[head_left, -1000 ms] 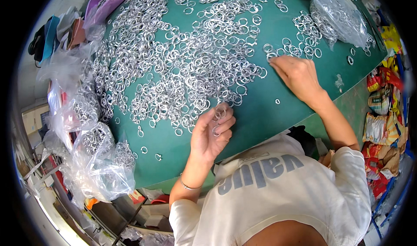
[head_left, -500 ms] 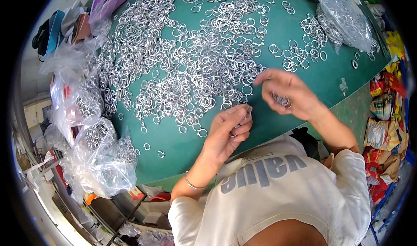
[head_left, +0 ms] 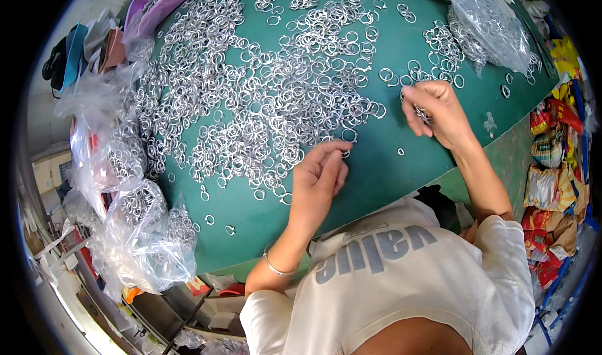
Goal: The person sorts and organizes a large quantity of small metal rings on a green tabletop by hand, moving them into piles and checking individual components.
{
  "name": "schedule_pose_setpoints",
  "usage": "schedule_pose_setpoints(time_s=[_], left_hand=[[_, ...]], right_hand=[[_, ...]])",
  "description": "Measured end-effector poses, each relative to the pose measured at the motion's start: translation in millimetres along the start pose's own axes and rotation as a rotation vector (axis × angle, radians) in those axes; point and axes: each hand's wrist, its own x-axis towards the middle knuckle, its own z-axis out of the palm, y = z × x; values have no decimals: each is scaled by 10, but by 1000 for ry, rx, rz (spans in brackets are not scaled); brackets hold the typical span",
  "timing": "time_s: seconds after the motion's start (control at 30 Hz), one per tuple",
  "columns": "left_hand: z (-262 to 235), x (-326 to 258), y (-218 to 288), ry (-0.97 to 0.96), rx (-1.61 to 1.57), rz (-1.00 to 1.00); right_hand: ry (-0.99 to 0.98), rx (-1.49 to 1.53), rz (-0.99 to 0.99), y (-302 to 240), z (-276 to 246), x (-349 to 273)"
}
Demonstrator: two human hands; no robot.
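Left hand (head_left: pixel 318 170): while its thumb lies close against its curled fingers, a bit of metal shows at the fingertips; I cannot tell whether it grips a ring.
Right hand (head_left: pixel 444 115): curled, gripping several metal rings (head_left: pixel 422 114) in its bent fingers, just beside the ring cluster (head_left: pixel 445 48).
Ring pile (head_left: pixel 269 107): silver-coloured, spread over the far and left parts of the green worktop (head_left: pixel 376 186), its near edge by the left hand.
Small loop (head_left: pixel 401 151): alone on the worktop, between the hands.
Clear bag (head_left: pixel 492 26): far right, rings inside.
Purple tray (head_left: pixel 150 13): far left, beside the pile.
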Motion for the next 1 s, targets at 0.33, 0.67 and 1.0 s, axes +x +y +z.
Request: schedule_pose_setpoints(time_s=[0.33, 0.67, 1.0], left_hand=[[195, 665, 162, 70, 1230, 669], [-157, 723, 334, 147, 207, 227], [-58, 538, 401, 286, 945, 576]], right_hand=[[-17, -1188, -446, 167, 254, 51], [-106, -38, 75, -48, -72, 107], [-164, 247, 172, -86, 37, 86]])
